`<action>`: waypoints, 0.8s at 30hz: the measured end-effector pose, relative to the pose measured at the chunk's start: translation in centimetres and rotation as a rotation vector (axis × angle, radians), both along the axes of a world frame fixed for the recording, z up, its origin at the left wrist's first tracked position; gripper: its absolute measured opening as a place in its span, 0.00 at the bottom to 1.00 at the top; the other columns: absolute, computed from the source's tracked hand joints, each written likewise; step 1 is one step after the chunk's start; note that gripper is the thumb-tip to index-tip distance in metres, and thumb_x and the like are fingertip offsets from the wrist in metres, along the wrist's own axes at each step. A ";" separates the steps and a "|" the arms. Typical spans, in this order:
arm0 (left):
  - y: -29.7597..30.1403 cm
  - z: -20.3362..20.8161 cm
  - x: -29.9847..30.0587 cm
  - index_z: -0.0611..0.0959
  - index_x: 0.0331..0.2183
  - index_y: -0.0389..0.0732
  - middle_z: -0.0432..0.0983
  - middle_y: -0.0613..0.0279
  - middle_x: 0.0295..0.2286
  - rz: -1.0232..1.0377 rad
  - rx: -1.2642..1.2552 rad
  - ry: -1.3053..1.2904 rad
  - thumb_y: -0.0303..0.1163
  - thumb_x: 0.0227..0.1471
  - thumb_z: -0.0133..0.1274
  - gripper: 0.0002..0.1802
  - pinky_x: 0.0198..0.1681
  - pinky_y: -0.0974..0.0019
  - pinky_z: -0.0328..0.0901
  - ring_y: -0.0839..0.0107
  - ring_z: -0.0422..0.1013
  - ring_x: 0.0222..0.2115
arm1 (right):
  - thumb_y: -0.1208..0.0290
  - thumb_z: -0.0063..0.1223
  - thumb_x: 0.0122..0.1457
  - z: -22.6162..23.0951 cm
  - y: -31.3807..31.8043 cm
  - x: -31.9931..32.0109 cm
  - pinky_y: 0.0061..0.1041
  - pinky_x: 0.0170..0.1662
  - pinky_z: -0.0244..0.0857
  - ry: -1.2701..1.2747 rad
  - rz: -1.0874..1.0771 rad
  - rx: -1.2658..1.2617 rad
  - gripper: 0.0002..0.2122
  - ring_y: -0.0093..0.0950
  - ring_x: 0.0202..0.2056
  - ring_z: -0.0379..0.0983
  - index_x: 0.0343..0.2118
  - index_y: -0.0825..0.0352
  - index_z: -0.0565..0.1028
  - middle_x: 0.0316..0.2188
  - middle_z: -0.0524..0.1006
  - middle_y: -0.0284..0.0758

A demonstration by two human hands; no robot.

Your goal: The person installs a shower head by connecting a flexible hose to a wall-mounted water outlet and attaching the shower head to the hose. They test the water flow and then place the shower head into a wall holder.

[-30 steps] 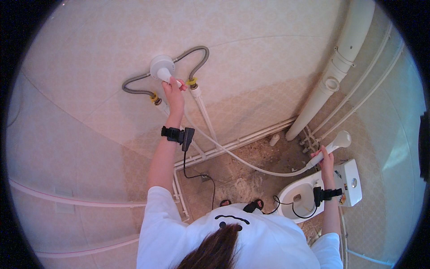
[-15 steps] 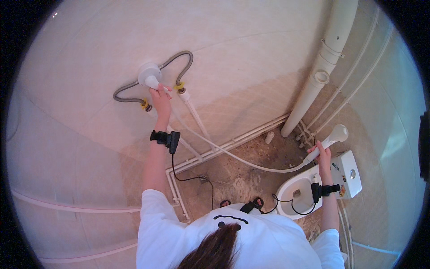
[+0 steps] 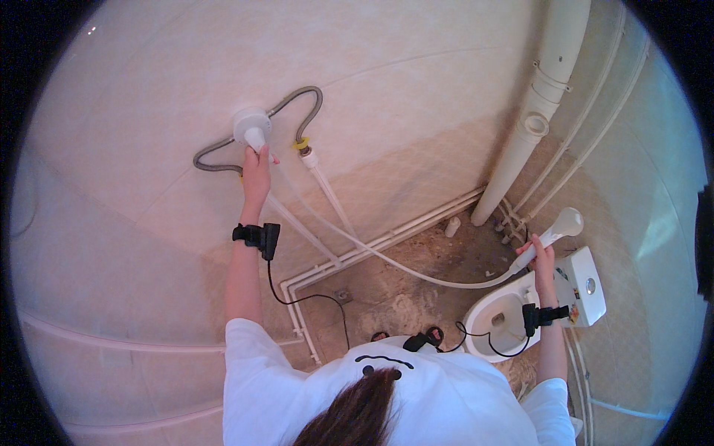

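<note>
My left hand (image 3: 256, 177) is curled round the handle (image 3: 255, 138) of the white tap (image 3: 245, 121), toward 10 o'clock. My right hand (image 3: 545, 262) is wrapped about the grip of the shower head (image 3: 569, 221), at 3 o'clock. Half a second ago my left fingers stuck out to the right of the handle; now they sit below it, hiding most of the left yellow valve. I judge that I've turned the handle or changed my hold, with the shower head kept steady. The white hose (image 3: 416, 275) sags between both hands. Grey hoses (image 3: 307, 95) loop from the tap's sides. Farther out, the toilet (image 3: 515, 290) sits at 4 o'clock, the drainpipe (image 3: 513, 160) at 2.
</note>
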State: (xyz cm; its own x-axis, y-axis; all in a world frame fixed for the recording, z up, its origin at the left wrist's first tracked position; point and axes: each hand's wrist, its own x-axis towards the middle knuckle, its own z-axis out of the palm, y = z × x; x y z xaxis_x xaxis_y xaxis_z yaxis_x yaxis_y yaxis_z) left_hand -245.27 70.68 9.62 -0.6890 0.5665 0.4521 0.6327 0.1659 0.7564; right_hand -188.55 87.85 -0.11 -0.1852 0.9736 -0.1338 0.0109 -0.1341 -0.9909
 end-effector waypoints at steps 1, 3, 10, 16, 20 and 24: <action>-0.1 0.5 0.3 0.65 0.30 0.37 0.71 0.61 0.19 -0.037 0.009 -0.037 0.39 0.53 0.39 0.13 0.22 0.70 0.59 0.75 0.63 0.17 | 0.61 0.44 0.55 0.0 0.1 0.0 0.20 0.26 0.63 -0.001 0.003 0.000 0.11 0.25 0.24 0.72 0.24 0.65 0.67 0.18 0.71 0.31; -0.2 0.9 0.7 0.66 0.31 0.38 0.71 0.62 0.18 -0.078 0.033 -0.103 0.39 0.53 0.40 0.13 0.18 0.73 0.58 0.78 0.61 0.14 | 0.61 0.43 0.55 0.1 0.2 0.0 0.21 0.27 0.63 -0.004 0.006 0.000 0.12 0.25 0.24 0.72 0.25 0.65 0.66 0.18 0.70 0.32; -1.0 2.7 1.5 0.67 0.32 0.40 0.70 0.65 0.16 -0.171 0.060 -0.351 0.40 0.52 0.41 0.12 0.13 0.78 0.55 0.82 0.58 0.10 | 0.61 0.43 0.55 0.1 0.4 -0.8 0.21 0.27 0.63 0.006 0.042 0.025 0.12 0.24 0.24 0.71 0.24 0.65 0.67 0.18 0.71 0.31; -1.2 2.7 1.4 0.67 0.32 0.41 0.71 0.64 0.17 -0.179 0.043 -0.426 0.43 0.52 0.41 0.14 0.14 0.79 0.57 0.82 0.59 0.11 | 0.63 0.42 0.56 0.0 0.7 -1.1 0.21 0.27 0.62 0.037 0.064 0.032 0.11 0.25 0.24 0.70 0.23 0.65 0.66 0.18 0.70 0.33; -1.1 2.7 1.8 0.67 0.31 0.42 0.72 0.64 0.18 -0.158 0.059 -0.465 0.45 0.52 0.41 0.15 0.16 0.79 0.58 0.83 0.60 0.11 | 0.61 0.43 0.55 -0.3 1.1 -0.9 0.21 0.26 0.62 0.012 0.061 0.070 0.12 0.24 0.23 0.71 0.24 0.65 0.67 0.18 0.71 0.32; -1.0 2.9 2.5 0.68 0.31 0.43 0.71 0.65 0.17 -0.143 0.078 -0.506 0.47 0.52 0.40 0.17 0.15 0.79 0.57 0.83 0.59 0.11 | 0.60 0.43 0.55 -0.7 1.6 -1.0 0.20 0.25 0.62 0.022 0.062 0.073 0.12 0.23 0.23 0.71 0.25 0.65 0.67 0.18 0.71 0.32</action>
